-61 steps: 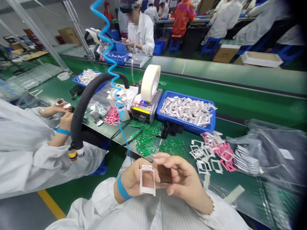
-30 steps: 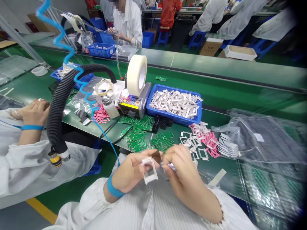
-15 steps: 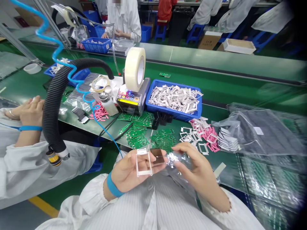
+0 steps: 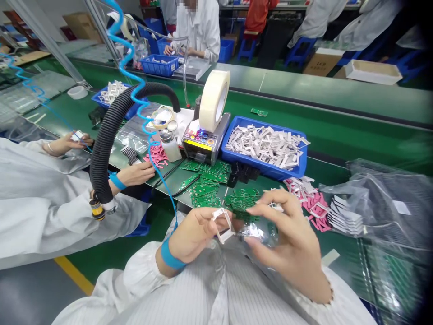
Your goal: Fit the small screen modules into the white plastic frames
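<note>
My left hand (image 4: 194, 230) pinches a white rectangular plastic frame (image 4: 223, 225), which is tilted and partly hidden by my fingers. My right hand (image 4: 287, 228) is to its right, with the fingers spread and nothing clearly gripped. Just under those fingers lies a crinkled, shiny clear film (image 4: 253, 231), touching my right thumb. Below my hands are the white sleeves of my gown (image 4: 216, 293). A blue wristband (image 4: 171, 255) circles my left wrist.
Green circuit boards (image 4: 206, 180) lie beyond my hands, beside a tape dispenser (image 4: 205, 144) and a blue tray of white frames (image 4: 264, 146). Pink pieces (image 4: 316, 205) and a clear bag (image 4: 379, 198) are to the right. A co-worker's hand (image 4: 64, 143) is at left, behind a black hose (image 4: 110, 140).
My left hand has turned the white frame to a tilted angle. My right hand has risen with its fingers spread. The brown square piece no longer shows separately, and the view has shifted slightly.
</note>
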A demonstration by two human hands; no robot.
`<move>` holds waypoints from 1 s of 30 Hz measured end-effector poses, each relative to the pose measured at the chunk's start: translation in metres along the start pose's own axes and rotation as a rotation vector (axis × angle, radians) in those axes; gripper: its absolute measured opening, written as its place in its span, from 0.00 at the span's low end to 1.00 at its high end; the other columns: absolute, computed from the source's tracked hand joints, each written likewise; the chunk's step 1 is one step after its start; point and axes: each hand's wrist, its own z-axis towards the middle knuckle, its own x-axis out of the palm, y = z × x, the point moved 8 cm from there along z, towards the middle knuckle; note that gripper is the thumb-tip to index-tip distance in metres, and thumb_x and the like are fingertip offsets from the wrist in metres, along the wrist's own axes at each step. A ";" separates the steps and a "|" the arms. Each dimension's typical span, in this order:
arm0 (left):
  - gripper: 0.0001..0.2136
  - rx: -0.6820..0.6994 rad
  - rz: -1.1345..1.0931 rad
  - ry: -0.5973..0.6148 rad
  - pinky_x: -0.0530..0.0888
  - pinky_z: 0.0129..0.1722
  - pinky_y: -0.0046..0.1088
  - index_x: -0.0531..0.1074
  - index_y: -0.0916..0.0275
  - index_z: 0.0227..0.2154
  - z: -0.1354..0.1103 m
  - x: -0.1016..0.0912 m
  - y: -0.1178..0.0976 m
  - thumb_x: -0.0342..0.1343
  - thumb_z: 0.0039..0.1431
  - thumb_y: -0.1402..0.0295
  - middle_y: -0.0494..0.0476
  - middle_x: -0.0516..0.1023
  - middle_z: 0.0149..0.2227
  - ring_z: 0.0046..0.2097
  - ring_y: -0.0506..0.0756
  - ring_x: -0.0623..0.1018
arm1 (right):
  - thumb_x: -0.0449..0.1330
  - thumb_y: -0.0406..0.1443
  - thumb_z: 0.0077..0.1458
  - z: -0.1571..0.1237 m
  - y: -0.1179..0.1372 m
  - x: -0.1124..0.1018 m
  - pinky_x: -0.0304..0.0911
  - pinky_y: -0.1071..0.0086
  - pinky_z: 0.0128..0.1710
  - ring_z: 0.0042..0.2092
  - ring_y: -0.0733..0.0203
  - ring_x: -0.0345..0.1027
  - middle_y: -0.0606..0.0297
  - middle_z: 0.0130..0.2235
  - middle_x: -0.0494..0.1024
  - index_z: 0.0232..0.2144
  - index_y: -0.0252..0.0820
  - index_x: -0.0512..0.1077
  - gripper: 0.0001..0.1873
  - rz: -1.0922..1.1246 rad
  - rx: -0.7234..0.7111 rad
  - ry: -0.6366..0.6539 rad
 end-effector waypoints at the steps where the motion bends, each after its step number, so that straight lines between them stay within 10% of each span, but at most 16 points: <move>1: 0.21 0.025 0.044 -0.003 0.70 0.43 0.33 0.78 0.65 0.35 0.001 -0.001 -0.001 0.63 0.42 0.52 0.60 0.80 0.33 0.38 0.57 0.78 | 0.62 0.38 0.46 0.002 0.009 -0.001 0.52 0.46 0.49 0.44 0.50 0.60 0.60 0.38 0.65 0.38 0.48 0.69 0.14 -0.087 -0.057 0.010; 8: 0.26 -0.025 0.176 0.082 0.70 0.28 0.29 0.78 0.66 0.28 0.006 -0.002 0.008 0.61 0.37 0.45 0.57 0.78 0.24 0.27 0.53 0.75 | 0.64 0.37 0.41 0.003 0.025 0.006 0.39 0.33 0.53 0.50 0.43 0.56 0.59 0.41 0.64 0.38 0.48 0.68 0.18 -0.206 -0.172 0.113; 20: 0.25 0.011 0.188 0.087 0.71 0.34 0.31 0.78 0.65 0.29 0.010 0.003 0.012 0.62 0.36 0.45 0.58 0.79 0.26 0.31 0.56 0.77 | 0.62 0.35 0.44 -0.002 0.024 0.006 0.38 0.34 0.55 0.52 0.44 0.56 0.59 0.43 0.68 0.40 0.49 0.69 0.17 -0.306 -0.176 0.146; 25: 0.19 0.106 -0.017 -0.105 0.73 0.41 0.32 0.78 0.57 0.36 0.012 -0.009 0.019 0.63 0.42 0.53 0.56 0.82 0.35 0.39 0.56 0.78 | 0.52 0.57 0.51 -0.018 0.037 0.026 0.39 0.33 0.55 0.60 0.32 0.44 0.45 0.60 0.59 0.55 0.33 0.61 0.40 -0.514 -0.256 0.322; 30: 0.18 0.013 -0.155 -0.099 0.71 0.50 0.40 0.78 0.56 0.37 0.014 -0.018 0.041 0.63 0.43 0.54 0.55 0.82 0.36 0.42 0.59 0.78 | 0.47 0.54 0.57 -0.023 -0.039 -0.022 0.55 0.48 0.56 0.61 0.46 0.53 0.48 0.60 0.61 0.62 0.35 0.49 0.39 -0.381 0.105 0.220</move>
